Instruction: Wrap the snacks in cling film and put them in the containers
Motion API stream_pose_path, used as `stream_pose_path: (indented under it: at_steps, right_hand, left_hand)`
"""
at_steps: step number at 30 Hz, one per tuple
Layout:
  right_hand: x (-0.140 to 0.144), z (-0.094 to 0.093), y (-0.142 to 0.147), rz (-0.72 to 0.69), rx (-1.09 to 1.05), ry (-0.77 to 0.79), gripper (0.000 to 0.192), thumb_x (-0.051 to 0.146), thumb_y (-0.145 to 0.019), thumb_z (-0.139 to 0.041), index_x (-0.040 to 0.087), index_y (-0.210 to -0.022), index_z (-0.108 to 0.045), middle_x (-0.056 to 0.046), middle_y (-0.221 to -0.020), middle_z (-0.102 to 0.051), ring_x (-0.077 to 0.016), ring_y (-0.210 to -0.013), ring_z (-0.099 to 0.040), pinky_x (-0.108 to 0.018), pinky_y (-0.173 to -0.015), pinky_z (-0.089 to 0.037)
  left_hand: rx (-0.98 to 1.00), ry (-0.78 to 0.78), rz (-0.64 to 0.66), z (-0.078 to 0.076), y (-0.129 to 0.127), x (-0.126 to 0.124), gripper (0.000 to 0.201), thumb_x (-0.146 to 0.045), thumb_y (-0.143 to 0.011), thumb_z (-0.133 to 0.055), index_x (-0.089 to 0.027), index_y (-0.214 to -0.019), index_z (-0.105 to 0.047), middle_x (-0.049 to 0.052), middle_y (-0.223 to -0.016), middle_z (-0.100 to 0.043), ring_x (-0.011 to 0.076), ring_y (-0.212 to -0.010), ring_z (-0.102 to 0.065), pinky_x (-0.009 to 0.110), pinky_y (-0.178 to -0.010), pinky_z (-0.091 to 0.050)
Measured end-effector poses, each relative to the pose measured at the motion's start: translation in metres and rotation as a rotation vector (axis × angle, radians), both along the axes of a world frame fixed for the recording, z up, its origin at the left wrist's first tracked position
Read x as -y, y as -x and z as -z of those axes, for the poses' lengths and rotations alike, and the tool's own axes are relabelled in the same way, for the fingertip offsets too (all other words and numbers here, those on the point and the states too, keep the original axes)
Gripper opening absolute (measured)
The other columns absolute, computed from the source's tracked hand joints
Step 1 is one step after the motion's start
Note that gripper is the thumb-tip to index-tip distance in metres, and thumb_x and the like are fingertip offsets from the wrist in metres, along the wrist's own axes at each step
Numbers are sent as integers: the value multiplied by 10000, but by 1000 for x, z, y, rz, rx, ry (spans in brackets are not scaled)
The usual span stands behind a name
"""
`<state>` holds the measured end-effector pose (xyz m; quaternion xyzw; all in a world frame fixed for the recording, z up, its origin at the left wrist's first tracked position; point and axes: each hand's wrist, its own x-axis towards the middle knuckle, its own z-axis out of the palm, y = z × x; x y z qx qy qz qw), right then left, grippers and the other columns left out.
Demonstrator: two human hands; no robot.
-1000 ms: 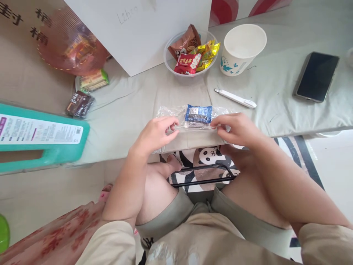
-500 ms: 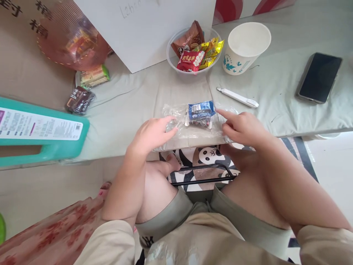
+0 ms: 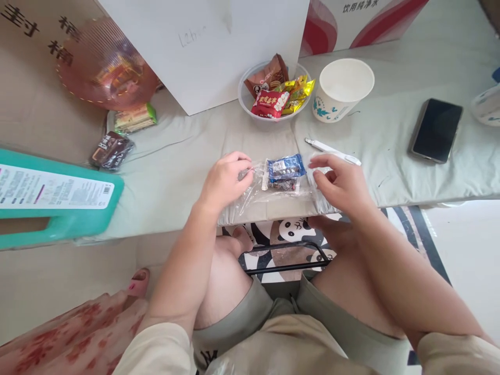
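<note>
Two small wrapped snacks, a blue packet (image 3: 286,167) and a dark one with clear ends (image 3: 284,185), lie one partly over the other on a crinkled clear plastic bag (image 3: 250,200). On the left side, my left hand (image 3: 228,179) pinches the edge of that bag between thumb and fingers. My right hand (image 3: 339,179) is at the bag's right side, fingers curved and apart from the thumb, just right of the blue packet. A white pen (image 3: 332,151) lies behind the right hand.
Behind stand a clear bowl of snacks (image 3: 244,99), a paper cup (image 3: 339,94) and a white box (image 3: 211,57). A phone (image 3: 436,130) lies to the right. At left are a teal container (image 3: 113,203) and a cocoa packet (image 3: 111,150). The cloth-covered surface (image 3: 175,187) ends before my knees.
My left thumb and fingers have closed together on the bag's edge. My right index finger, earlier pointing at the blue packet, has drawn back and curled. The view has shifted slightly.
</note>
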<state>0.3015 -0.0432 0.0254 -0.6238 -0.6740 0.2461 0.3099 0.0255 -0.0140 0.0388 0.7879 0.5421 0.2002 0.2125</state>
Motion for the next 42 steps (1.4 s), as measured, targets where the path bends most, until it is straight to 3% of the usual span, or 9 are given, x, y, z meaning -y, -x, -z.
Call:
stream_pose_path:
  at_steps: [5, 12, 17, 20, 24, 27, 33, 37, 42]
  right_hand:
    - [2, 3, 2, 20, 102, -58, 171, 271, -837, -604, 223, -904, -753, -145, -1462, -668, -94, -424, -537, -391, -600, -550]
    - [-2, 15, 3, 57, 224, -155, 643, 327, -853, -636, 283, -1490, -556, -80, -1118, -825, -223, -590, -667, -413, -649, -564]
    - [-2, 12, 2, 111, 274, -175, 357, 307, -866, -620, 266, -1208, -714, -60, -1015, -817, -204, -581, -661, -411, -665, -562]
    - [-6, 4, 8, 99, 250, -276, 173, 288, -894, -593, 250, -984, -736, -78, -977, -793, -241, -762, -735, -404, -729, -580]
    - [-23, -1, 27, -60, 167, -326, 179, 262, -919, -564, 255, -992, -727, -84, -971, -780, -273, -930, -744, -420, -848, -581]
    - [-37, 3, 43, -298, 154, -172, 250, 260, -895, -579, 207, -1097, -716, -119, -1067, -780, -307, -985, -733, -452, -874, -572]
    - [-39, 19, 47, -515, 212, -29, 659, 401, -784, -795, 204, -1385, -610, -162, -1418, -682, -400, -1319, -623, -590, -1101, -483]
    - [-32, 26, 41, -542, 227, -45, 656, 328, -737, -827, 180, -1346, -633, -183, -1441, -656, -401, -1356, -600, -598, -1138, -470]
    - [-33, 35, 36, -565, 118, -61, 542, 308, -759, -792, 192, -1272, -664, -171, -1357, -699, -382, -1312, -632, -604, -1129, -481]
  left_hand:
    - [398, 32, -230, 0, -4, -11, 204, -281, -914, -576, -199, -787, -714, 33, -817, -755, 177, -797, -713, 303, -769, -573]
    - [632, 249, -664, 27, 13, -63, 205, -238, -883, -574, -201, -682, -582, -5, -584, -579, 101, -478, -501, 223, -433, -353]
    - [511, 35, -794, 21, 32, -70, 115, -254, -864, -651, -212, -768, -603, -15, -637, -597, 142, -646, -598, 264, -597, -471]
    - [417, -220, -698, -10, 24, -53, 40, -253, -894, -653, -231, -869, -632, 6, -823, -678, 154, -767, -636, 298, -713, -518]
    - [340, -106, -213, -41, -18, -29, 79, -190, -909, -621, -218, -955, -679, 20, -948, -732, 168, -866, -681, 316, -791, -557]
    - [177, -10, -14, -25, -46, -22, 189, -142, -894, -611, -205, -1049, -698, 54, -1082, -738, 214, -1026, -699, 364, -939, -567]
    - [31, 27, -140, 31, -36, -35, 420, -184, -895, -661, -165, -1314, -637, 150, -1371, -642, 303, -1306, -626, 454, -1169, -480]
    - [19, 61, -131, 35, -26, -43, 596, -257, -837, -769, -150, -1402, -613, 147, -1470, -603, 313, -1388, -574, 430, -1215, -442]
    - [45, 3, -136, 36, -28, -47, 418, -250, -891, -710, -191, -1305, -713, 99, -1319, -696, 269, -1229, -670, 378, -1104, -513]
